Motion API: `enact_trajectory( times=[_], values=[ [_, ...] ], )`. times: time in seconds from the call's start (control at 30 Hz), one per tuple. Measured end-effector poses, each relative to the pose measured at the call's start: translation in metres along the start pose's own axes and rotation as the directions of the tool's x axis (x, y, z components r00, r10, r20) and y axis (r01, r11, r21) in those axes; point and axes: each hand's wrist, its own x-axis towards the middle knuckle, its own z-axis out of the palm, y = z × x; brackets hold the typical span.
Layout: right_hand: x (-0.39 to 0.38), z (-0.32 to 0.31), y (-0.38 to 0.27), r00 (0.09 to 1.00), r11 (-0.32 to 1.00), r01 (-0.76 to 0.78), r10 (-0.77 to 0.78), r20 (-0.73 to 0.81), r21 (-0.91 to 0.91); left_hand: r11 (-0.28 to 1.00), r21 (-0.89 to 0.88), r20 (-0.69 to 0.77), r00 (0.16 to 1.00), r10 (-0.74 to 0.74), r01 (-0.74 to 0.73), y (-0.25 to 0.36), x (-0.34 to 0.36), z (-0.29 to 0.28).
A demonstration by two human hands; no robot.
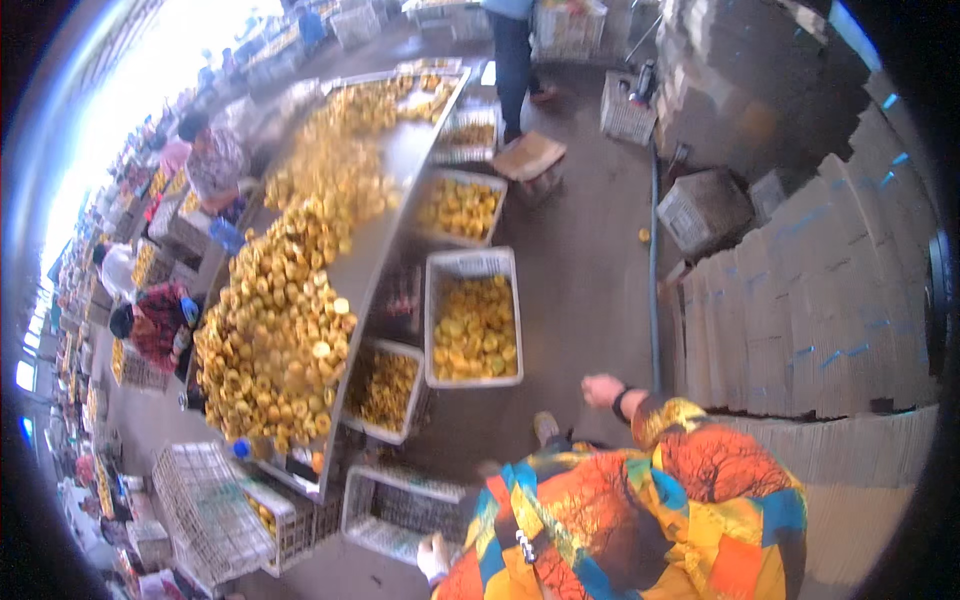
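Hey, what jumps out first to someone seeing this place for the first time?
A long table heaped with yellow fruit runs up the left-centre, with white crates of the same fruit on the floor beside it. At the bottom, a bright orange, yellow and blue patterned sleeve leads to the right hand, closed and empty. Stacked cardboard boxes fill the right.

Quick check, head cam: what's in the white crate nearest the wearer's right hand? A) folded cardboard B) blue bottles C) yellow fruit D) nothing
C: the white crate up and to the left of the right hand is filled with yellow fruit, like the pile on the long table. The hand itself is closed in a fist and touches nothing.
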Motion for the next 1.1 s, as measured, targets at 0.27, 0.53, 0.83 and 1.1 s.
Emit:
enact_trajectory(
  times=[0.27, 0.53, 0.83, 1.1],
  values=[
    [0.02, -0.028, -0.075, 0.996, 0.989, -0.084, 0.083, 0.016, 0.123, 0.935, 0.023, -0.017, 0.935, -0.354, 0.355, -0.015, 0.016, -0.075],
    [0.031, -0.015, -0.101, 0.987, 0.992, -0.082, 0.068, 0.145, 0.093, 0.914, -0.15, 0.034, 0.926, -0.376, 0.377, -0.029, 0.094, -0.084],
    [0.106, 0.012, -0.097, 0.997, 0.993, 0.005, -0.014, 0.075, 0.116, 0.98, -0.152, 0.023, 0.992, -0.126, 0.128, 0.056, 0.166, -0.048],
    [0.166, 0.084, -0.118, 0.955, 0.895, -0.258, 0.179, 0.237, 0.365, 0.965, 0.203, 0.186, 0.974, 0.129, -0.167, 0.12, 0.273, -0.007]
  ],
)
